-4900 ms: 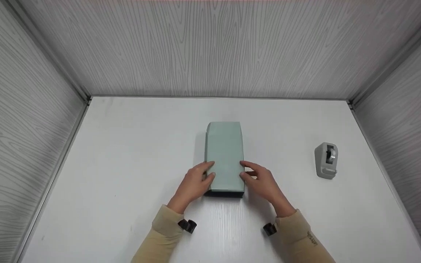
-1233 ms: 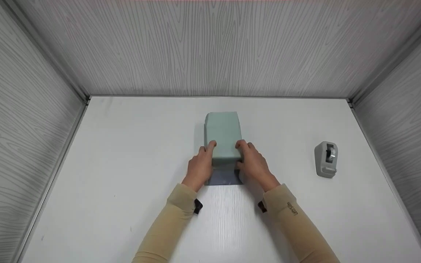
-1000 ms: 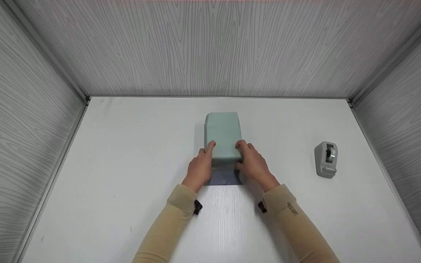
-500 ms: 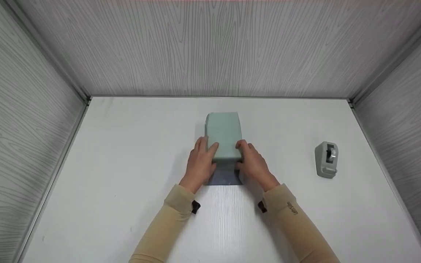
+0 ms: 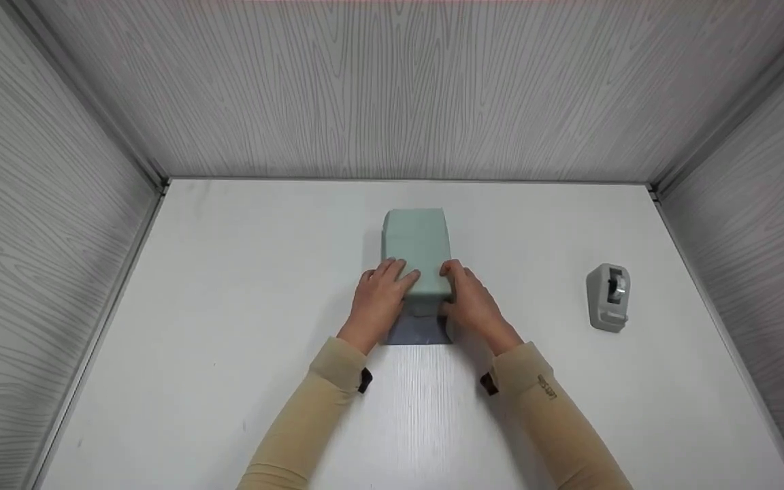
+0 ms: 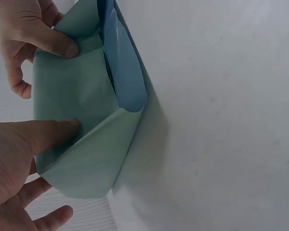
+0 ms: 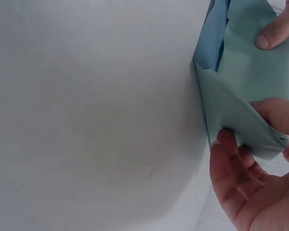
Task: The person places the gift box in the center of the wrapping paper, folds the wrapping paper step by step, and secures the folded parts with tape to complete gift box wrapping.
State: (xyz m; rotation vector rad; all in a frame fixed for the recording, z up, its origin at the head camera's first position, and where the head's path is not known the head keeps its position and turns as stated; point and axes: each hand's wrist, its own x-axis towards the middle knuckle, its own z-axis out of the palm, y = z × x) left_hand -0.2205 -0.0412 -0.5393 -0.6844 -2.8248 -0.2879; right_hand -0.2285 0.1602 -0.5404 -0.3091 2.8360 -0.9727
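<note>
A box wrapped in pale green paper (image 5: 416, 235) lies lengthwise mid-table. At its near end the sheet's bluish inner side shows as a flap (image 5: 419, 332) spread on the tabletop. My left hand (image 5: 375, 299) rests on the near left corner, fingers on top; in the left wrist view its thumb (image 6: 62, 129) presses the folded end and the other visible fingers are spread. My right hand (image 5: 475, 299) grips the near right corner. In the right wrist view its thumb sits behind the slanted side fold (image 7: 226, 96), with curled fingers outside, pinching the wrapping paper.
A grey tape dispenser (image 5: 608, 297) with a roll in it stands on the white table (image 5: 242, 272) to the right. Wood-grain panels (image 5: 392, 88) enclose the back and both sides.
Since the oldest frame, both hands moved to the box's near end, where the paper is folded down. Just now the left fingers shifted right onto the top; the right hand stayed put.
</note>
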